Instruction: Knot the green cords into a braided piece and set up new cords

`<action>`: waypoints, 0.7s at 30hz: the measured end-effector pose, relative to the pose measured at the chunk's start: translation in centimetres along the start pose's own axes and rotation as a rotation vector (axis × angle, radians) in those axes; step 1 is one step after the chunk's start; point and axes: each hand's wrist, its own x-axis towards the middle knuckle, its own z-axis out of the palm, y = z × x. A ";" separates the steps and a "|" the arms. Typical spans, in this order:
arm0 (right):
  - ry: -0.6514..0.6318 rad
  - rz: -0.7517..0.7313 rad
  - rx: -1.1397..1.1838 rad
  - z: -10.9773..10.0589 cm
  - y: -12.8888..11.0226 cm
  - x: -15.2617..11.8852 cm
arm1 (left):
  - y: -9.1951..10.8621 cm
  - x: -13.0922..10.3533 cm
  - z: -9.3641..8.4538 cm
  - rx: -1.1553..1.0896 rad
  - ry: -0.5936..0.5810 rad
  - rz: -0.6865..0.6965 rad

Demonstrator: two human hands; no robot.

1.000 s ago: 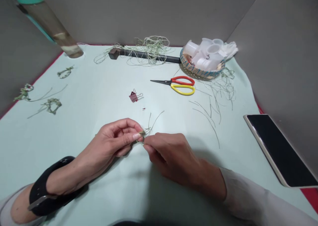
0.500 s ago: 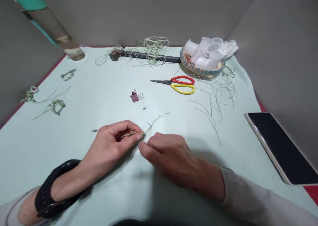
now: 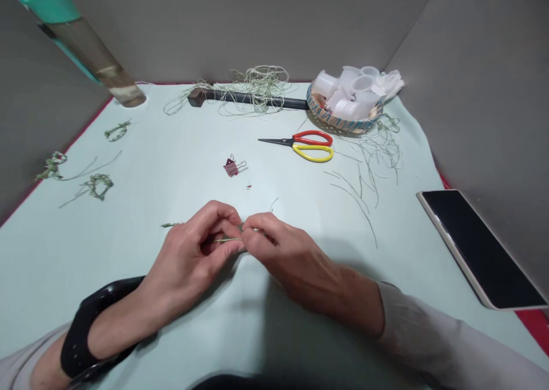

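Observation:
Low over the middle of the table, thin green cord [image 3: 227, 239] runs through the curled fingers of my left hand [image 3: 199, 247], pinched at the fingertips. My right hand [image 3: 285, 253] has its thumb and forefinger closed on the same cord, right against the left fingertips. Loose cord ends stick out behind the right fingers, and a short knotted end [image 3: 171, 225] shows beyond the left hand. Most of the cord is hidden by my fingers. A dark red binder clip [image 3: 232, 166] lies just past the hands, with scissors [image 3: 300, 144] with red and yellow handles to its right.
Several knotted cord loops [image 3: 98, 185] lie at the left. A bottle [image 3: 103, 58] stands back left. Along the back are a tangle of cord [image 3: 261, 84], a dark metal bar [image 3: 240, 97] and a basket [image 3: 343, 124] of white spools. A phone [image 3: 482, 247] lies at the right.
My right hand has moved up and left to meet the left fingertips, its fingers now on the cord. The cord's free ends are now mostly covered by it.

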 end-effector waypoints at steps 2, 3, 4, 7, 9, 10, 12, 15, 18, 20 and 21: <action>-0.087 0.074 0.072 -0.1 -0.1 -0.1 | -0.2 -0.2 0.0 0.093 0.033 0.136; -0.096 0.092 0.084 -0.2 -0.1 -0.1 | -0.3 -0.3 0.0 0.132 0.048 0.196; -0.096 0.103 0.083 -0.2 -0.1 -0.2 | -0.4 -0.4 0.1 0.158 0.062 0.237; -0.055 0.165 0.198 -0.3 -0.3 -0.2 | -0.5 -0.8 0.2 0.196 0.109 0.294; -0.009 0.268 0.419 -0.5 -0.5 -0.1 | -0.5 -0.9 0.3 0.247 0.147 0.364; 0.006 0.327 0.538 -0.6 -0.6 0.0 | -0.5 -1.0 0.4 0.277 0.167 0.418; 0.003 0.432 0.754 -1.1 -0.8 0.2 | -0.5 -1.1 0.4 0.326 0.199 0.533; -0.055 0.541 1.043 -1.8 -0.9 0.5 | -0.4 -1.2 0.1 0.374 0.221 0.640; -0.136 0.634 1.275 -2.4 -0.7 0.7 | -0.4 -1.3 -0.7 0.423 0.162 0.665; -0.191 0.681 1.376 -2.7 -0.5 0.7 | -0.5 -1.5 -1.2 0.412 0.084 0.662; -0.214 0.700 1.402 -2.8 -0.4 0.8 | -0.6 -1.6 -1.4 0.386 0.049 0.648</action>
